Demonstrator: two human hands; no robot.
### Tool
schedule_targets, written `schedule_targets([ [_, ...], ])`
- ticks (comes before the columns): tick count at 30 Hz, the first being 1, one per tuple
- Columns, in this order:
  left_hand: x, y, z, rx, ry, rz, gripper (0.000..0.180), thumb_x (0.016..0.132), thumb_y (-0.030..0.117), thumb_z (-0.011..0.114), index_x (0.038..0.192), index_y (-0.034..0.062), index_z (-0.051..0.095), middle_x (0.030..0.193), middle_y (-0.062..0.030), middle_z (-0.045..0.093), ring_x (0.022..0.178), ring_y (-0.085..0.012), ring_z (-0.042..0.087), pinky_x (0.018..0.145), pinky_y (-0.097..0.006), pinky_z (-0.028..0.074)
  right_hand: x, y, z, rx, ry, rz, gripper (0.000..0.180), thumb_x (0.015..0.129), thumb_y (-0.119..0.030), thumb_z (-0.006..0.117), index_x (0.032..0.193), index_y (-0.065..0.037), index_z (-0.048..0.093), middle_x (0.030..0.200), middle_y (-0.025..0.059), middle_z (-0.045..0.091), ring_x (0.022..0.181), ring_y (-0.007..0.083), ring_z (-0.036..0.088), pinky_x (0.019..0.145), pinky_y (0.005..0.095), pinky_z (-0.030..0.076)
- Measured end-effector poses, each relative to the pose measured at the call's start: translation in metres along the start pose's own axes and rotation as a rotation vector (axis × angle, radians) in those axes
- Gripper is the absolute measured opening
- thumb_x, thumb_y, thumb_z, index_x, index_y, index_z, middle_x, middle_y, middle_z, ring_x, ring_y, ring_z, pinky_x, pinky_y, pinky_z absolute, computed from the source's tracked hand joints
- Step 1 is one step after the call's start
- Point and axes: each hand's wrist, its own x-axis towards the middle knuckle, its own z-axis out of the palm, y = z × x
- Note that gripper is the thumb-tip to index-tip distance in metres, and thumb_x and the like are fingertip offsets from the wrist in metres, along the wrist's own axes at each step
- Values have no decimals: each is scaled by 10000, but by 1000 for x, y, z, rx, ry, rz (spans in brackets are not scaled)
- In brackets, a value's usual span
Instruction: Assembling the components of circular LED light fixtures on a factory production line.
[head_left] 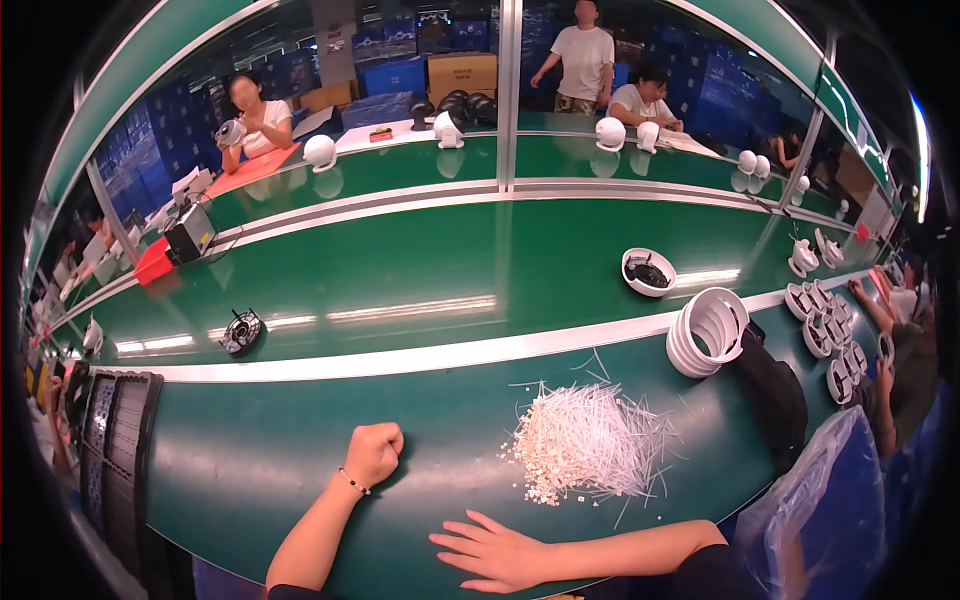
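My left hand [375, 452] is closed in a fist on the green worktop [240, 450], a beaded bracelet on its wrist. The curled fingers hide whatever may be inside. Nearer to me, my right hand [495, 553] lies flat, palm down, with its fingers spread and nothing in them. Beyond it and to the right is a loose pile of thin white plastic strips [610, 435]. Small cream-coloured pieces [540, 460] are heaped along the pile's left side. Neither hand touches the pile.
White ring-shaped housings [700, 335] and a black cloth-like item [770, 395] lie right of the pile. Black trays [115, 440] stand at the left edge. On the green belt [430, 270] sit a white bowl-shaped part [648, 272] and a black part [241, 332]. Co-workers sit across and at right.
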Motion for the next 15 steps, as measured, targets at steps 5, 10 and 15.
schedule_targets([
  [5, 7, 2, 10, 232, -155, 107, 80, 561, -10, 455, 515, 55, 449, 481, -114, 467, 444, -288, 482, 416, -342, 380, -4, 5, -4, -14, 1, 18, 448, 800, -312, 525, 1132, -18, 462, 1310, 153, 322, 1212, 309, 300, 997, 487, 213],
  [10, -11, 7, -22, 282, -238, 13, 154, 641, 181, 548, 554, 72, 483, 499, -104, 507, 468, -301, 511, 439, -368, 399, 17, -1, 5, 8, -31, -58, 456, 803, -324, 520, 1131, -12, 461, 1306, 153, 327, 1206, 313, 306, 991, 487, 225],
  [15, 1, 11, 13, 407, -95, -4, 229, 773, 333, 550, 720, 110, 551, 570, -109, 559, 532, -307, 559, 480, -403, 438, 13, -4, -13, -99, -102, 7, 458, 765, -359, 560, 1091, -42, 504, 1258, 133, 391, 1141, 307, 372, 936, 506, 271],
])
